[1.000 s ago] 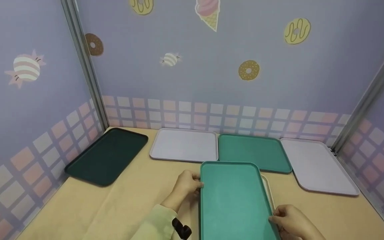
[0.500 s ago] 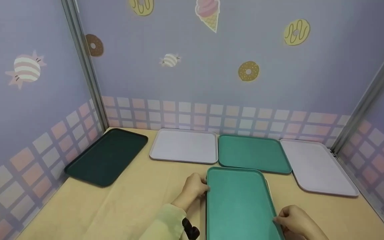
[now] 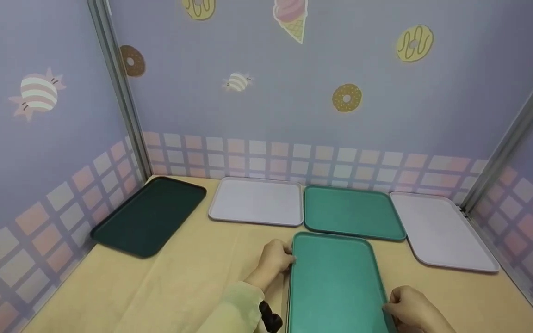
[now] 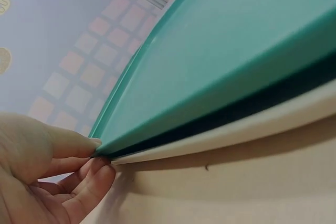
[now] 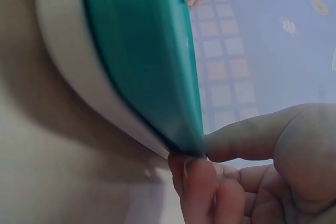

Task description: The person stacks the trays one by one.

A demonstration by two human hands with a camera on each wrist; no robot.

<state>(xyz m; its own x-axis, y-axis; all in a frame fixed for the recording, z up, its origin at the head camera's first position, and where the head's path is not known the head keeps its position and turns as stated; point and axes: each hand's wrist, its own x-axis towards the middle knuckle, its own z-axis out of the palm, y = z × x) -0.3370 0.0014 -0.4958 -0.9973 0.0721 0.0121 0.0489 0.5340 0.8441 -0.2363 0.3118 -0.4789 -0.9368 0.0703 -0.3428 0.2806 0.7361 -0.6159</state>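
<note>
Left hand (image 3: 273,259) and right hand (image 3: 410,306), mine, pinch a green tray (image 3: 336,282), cropped toward the table's (image 3: 192,273) near edge. A cream tray (image 4: 252,125) beneath is mostly hidden.

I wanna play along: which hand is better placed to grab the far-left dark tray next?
Probably the left hand: it is nearer the dark tray, while the tray stack comes between that tray and the right hand. Both hands pinch the tray stack, though.
</note>
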